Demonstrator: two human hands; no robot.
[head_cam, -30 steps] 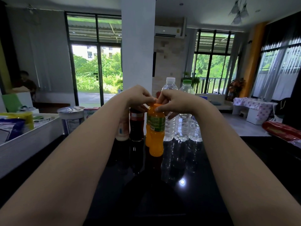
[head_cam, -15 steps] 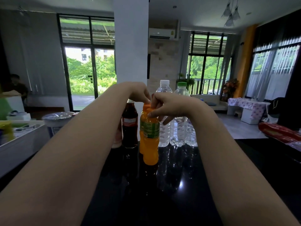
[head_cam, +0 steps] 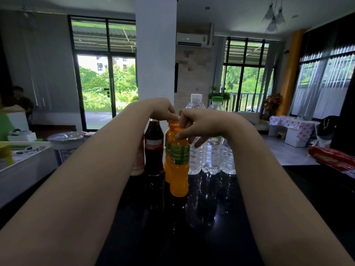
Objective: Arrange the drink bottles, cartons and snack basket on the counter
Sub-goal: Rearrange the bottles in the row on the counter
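Two orange juice bottles stand on the glossy black counter [head_cam: 201,227], one close behind the other. My right hand [head_cam: 196,125] pinches the cap of the front orange bottle [head_cam: 179,169]. My left hand [head_cam: 163,110] has its fingertips closed on the cap of the rear orange bottle [head_cam: 167,143]. A dark cola bottle [head_cam: 153,150] stands just to their left. Two clear water bottles, one with a white cap [head_cam: 196,156] and one with a green cap [head_cam: 213,158], stand behind on the right. My left forearm half hides a pale pink bottle [head_cam: 138,166].
A white snack basket [head_cam: 25,169] holding packets sits at the counter's left edge, with a foil-lidded tub [head_cam: 66,144] beside it. A red packet [head_cam: 334,159] lies at the far right. A white pillar rises behind the bottles. A person sits far left.
Both hands stay at the orange caps. The front orange bottle now stands a little nearer and to the right of the rear one. The view has shifted slightly.
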